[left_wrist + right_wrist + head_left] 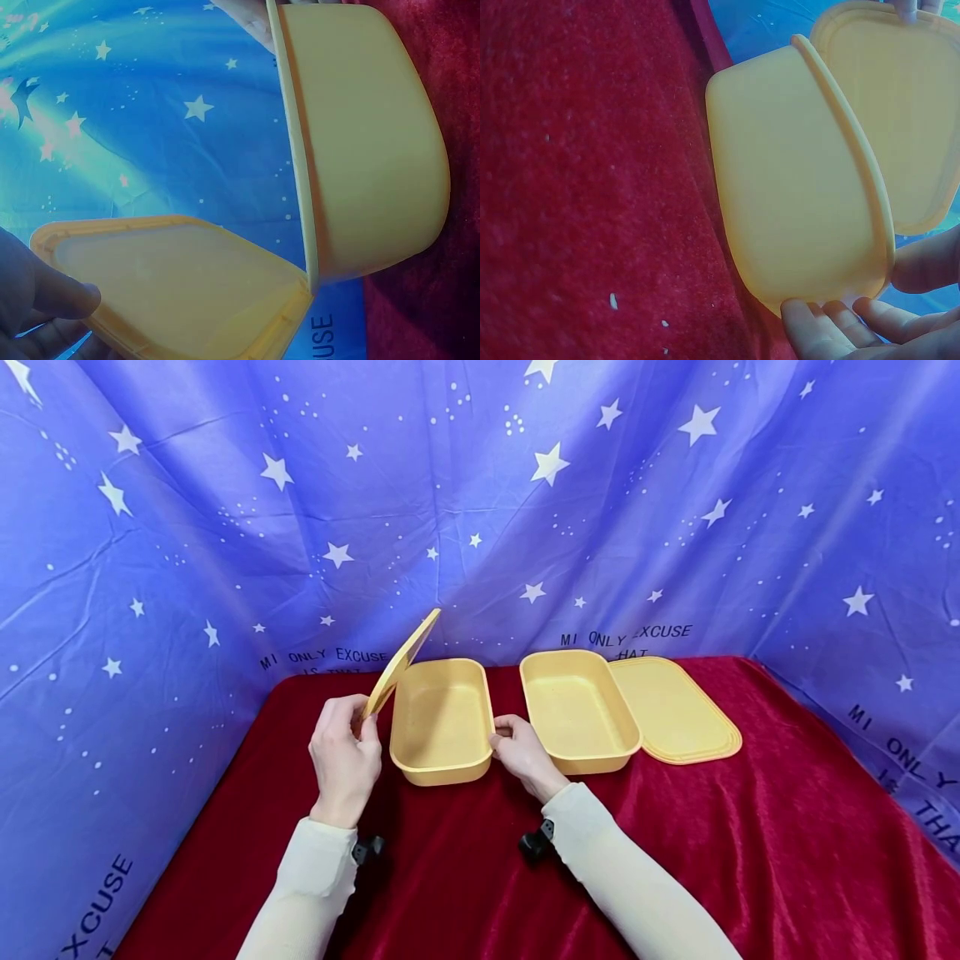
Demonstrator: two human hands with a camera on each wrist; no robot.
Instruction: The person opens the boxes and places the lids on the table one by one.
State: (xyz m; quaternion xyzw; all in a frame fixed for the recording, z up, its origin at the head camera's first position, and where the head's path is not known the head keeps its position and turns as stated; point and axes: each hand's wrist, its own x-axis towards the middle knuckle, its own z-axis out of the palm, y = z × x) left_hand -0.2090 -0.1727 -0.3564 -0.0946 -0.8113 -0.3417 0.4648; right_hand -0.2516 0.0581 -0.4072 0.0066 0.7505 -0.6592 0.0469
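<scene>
Two yellow boxes and two lids sit on a red-draped desk (750, 860). The left hand (345, 760) pinches one lid (401, 662), tilted up beside the near box (441, 720). The right hand (521, 756) grips that box's right rim. The second box (576, 710) stands just right, its lid (675, 710) flat beside it; bare cloth lies in front.

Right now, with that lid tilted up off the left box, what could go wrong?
The left hand pinches the raised lid only at its near edge, so it might slip and drop into the left box. The right hand merely steadies that box's rim; the light box could slide on the red cloth towards the second box.
</scene>
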